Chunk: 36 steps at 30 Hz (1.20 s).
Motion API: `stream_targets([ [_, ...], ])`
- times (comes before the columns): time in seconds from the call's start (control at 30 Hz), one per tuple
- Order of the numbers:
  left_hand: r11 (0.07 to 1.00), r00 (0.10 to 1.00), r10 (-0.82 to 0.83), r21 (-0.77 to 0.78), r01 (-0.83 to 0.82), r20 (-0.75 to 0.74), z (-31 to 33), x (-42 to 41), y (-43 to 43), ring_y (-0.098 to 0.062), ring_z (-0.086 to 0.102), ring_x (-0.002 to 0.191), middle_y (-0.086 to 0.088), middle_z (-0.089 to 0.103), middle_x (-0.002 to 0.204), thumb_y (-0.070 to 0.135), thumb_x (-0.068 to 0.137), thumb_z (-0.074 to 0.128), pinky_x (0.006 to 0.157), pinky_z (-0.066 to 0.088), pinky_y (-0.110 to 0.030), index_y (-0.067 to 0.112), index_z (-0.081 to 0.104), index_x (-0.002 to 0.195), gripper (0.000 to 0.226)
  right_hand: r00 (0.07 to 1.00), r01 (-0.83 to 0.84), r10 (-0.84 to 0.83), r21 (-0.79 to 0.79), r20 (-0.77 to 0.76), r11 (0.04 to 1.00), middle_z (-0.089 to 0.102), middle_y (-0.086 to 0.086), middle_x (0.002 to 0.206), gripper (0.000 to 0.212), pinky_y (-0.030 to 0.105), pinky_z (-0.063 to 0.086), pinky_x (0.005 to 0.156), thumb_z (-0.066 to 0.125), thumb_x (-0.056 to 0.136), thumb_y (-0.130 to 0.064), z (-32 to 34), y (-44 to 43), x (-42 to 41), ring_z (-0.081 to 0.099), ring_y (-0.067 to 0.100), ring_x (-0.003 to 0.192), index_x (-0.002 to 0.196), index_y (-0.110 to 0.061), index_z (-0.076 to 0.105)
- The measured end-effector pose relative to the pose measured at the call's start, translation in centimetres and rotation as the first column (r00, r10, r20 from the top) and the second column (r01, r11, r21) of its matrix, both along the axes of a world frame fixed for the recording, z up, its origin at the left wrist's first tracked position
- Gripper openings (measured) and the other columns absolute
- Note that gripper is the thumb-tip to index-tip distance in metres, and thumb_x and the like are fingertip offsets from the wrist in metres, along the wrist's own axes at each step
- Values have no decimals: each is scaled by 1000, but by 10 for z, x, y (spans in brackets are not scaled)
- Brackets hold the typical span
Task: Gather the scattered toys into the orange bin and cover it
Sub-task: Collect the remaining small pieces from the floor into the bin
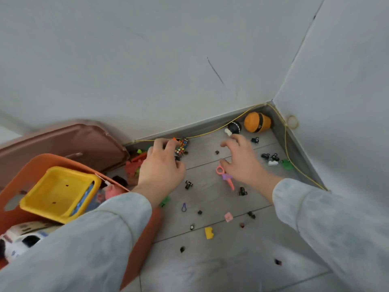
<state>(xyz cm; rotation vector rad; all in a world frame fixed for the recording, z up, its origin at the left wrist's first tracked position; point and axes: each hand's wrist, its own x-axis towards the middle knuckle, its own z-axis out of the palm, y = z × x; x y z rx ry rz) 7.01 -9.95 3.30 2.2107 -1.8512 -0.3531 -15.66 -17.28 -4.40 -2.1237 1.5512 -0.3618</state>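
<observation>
The orange bin stands at the left with a yellow tub and soft toys inside. Its brown lid leans against the wall behind it. My left hand reaches to a colourful puzzle cube by the baseboard, fingers curled over its near side. My right hand hovers with spread, bent fingers above the floor, holding nothing, beside pink toy scissors. An orange ball-shaped toy and a black-and-white toy lie in the corner.
Many small toys dot the grey floor: a yellow brick, a pink piece, green pieces, several tiny black cars. A yellow cord runs along the baseboard. Red and green parts lie between bin and cube.
</observation>
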Motion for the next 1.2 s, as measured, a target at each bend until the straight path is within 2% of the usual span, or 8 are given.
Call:
stream_targets([
  [0.27, 941, 985, 168, 303, -150, -32, -54, -15, -9, -35, 40, 129, -9, 32, 142, 33, 84, 57, 100, 41, -44, 28, 41, 139, 57, 954, 247, -232, 58, -187, 967, 14, 10, 160, 81, 61, 32, 107, 72, 76, -52, -30, -95, -38, 13, 38, 146, 145, -31, 34],
  [0.4, 879, 969, 245, 423, -218, -11, -88, -12, 10, -45, 30, 136, -17, 19, 153, 39, 83, 61, 106, 37, -49, 32, 34, 144, 66, 946, 266, -235, 117, -224, 957, 20, 6, 158, 96, 65, 32, 107, 70, 61, -73, -40, -132, -46, 15, 42, 146, 142, -38, 31],
  [0.57, 840, 948, 317, 453, -297, 32, -100, -13, 7, -47, 25, 136, -18, 18, 153, 46, 83, 60, 108, 33, -49, 30, 29, 147, 73, 940, 50, -43, 14, -338, 999, 45, 6, 124, 75, 58, 47, 87, 65, 59, -82, -53, -128, -21, 40, 39, 115, 114, -33, 51],
  [0.67, 837, 942, 334, 447, -314, 36, -99, -14, -2, -44, 23, 137, -16, 18, 153, 46, 83, 59, 107, 33, -50, 29, 28, 147, 73, 885, -36, 46, 32, -463, 999, 48, 2, 128, 80, 61, 41, 87, 64, 60, -83, -53, -124, 1, 38, 40, 119, 127, -43, 48],
  [0.77, 824, 941, 332, 467, -319, 58, -100, -12, -3, -44, 23, 137, -16, 17, 153, 46, 84, 57, 105, 35, -51, 29, 26, 148, 73, 803, -136, 171, 105, -571, 985, 53, -2, 125, 66, 59, 39, 89, 63, 68, -78, -46, -119, 16, 37, 36, 119, 125, -45, 55],
  [0.93, 827, 945, 325, 470, -307, 46, -100, -18, -3, -45, 26, 134, -15, 20, 148, 47, 84, 56, 104, 36, -51, 28, 28, 146, 71, 782, -241, 267, 122, -563, 963, 57, -7, 114, 52, 54, 40, 88, 58, 72, -71, -45, -88, 7, 40, 30, 117, 115, -42, 61],
  [1.07, 838, 931, 356, 470, -277, -87, -108, -47, 6, -44, 22, 138, -17, 17, 153, 47, 87, 56, 109, 32, -49, 28, 28, 148, 69, 784, -242, 291, 163, -547, 957, 60, -8, 109, 55, 48, 42, 85, 54, 73, -77, -45, -71, -21, 44, 26, 113, 106, -34, 65],
  [1.2, 864, 974, 219, 475, -166, -59, -128, -90, 30, -38, 10, 143, -10, 6, 157, 64, 82, 53, 106, 34, -56, 41, 17, 148, 79, 822, -213, 260, 150, -507, 966, 61, -9, 101, 48, 41, 43, 79, 54, 75, -72, -44, -50, -55, 47, 23, 108, 98, -32, 67],
])
